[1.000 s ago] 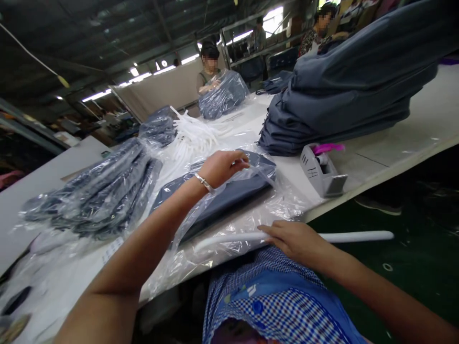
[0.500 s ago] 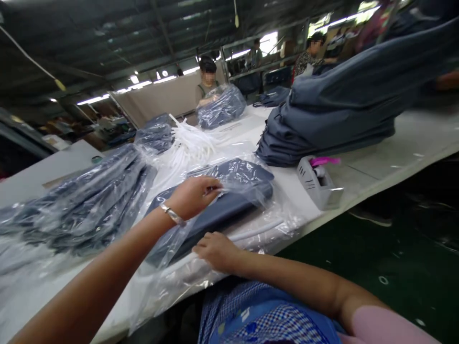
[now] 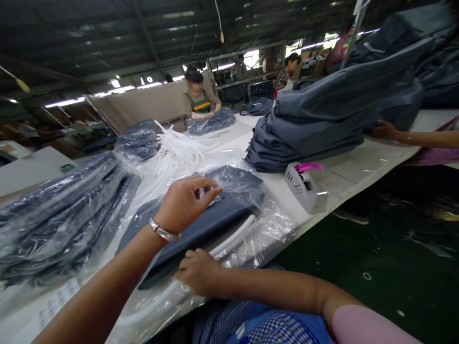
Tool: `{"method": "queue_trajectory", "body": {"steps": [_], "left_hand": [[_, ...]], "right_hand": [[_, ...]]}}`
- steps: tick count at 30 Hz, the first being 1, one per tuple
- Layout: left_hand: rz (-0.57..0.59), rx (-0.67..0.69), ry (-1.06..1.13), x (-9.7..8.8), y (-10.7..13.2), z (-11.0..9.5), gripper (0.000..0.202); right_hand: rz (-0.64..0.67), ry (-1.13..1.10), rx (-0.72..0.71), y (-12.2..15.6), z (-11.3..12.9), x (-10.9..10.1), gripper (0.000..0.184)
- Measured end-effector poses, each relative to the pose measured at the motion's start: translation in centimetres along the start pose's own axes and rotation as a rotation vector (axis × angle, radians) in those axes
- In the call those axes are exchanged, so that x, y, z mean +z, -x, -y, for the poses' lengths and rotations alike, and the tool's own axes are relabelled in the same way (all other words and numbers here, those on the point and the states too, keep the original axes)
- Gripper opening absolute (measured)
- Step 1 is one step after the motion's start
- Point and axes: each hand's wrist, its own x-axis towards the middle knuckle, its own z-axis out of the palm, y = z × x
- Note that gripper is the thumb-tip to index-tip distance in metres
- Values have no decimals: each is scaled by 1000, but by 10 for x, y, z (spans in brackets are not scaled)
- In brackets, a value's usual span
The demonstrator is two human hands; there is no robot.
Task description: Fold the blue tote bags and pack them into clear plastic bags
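Our right hand [image 3: 201,273] is curled closed round the white rod [image 3: 233,241], and we've got that rod running along the near side of the navy cloth [image 3: 208,220], over clear plastic at the table's edge. Up above, our left hand [image 3: 182,203] hangs over the cloth, thumb and forefinger pinching the film [image 3: 238,186]! Beyond it we see a heap of white rods [image 3: 181,150], wrapped bundles [image 3: 68,210] off to the left, and the grey dispenser [image 3: 304,191] to the right, just before a tall navy stack [image 3: 308,124]. Over there, a co-worker's hand [image 3: 385,130] reaches in beside the stack.
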Motion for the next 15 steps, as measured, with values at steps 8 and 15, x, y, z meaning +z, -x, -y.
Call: {"method": "queue_trajectory", "body": {"steps": [8, 15], "left_hand": [[211, -25, 118, -3, 32, -9, 19], [200, -57, 320, 36, 62, -10, 17]], "right_hand": [[-137, 117, 292, 50, -61, -23, 26], [-197, 160, 597, 49, -71, -1, 26]]}}
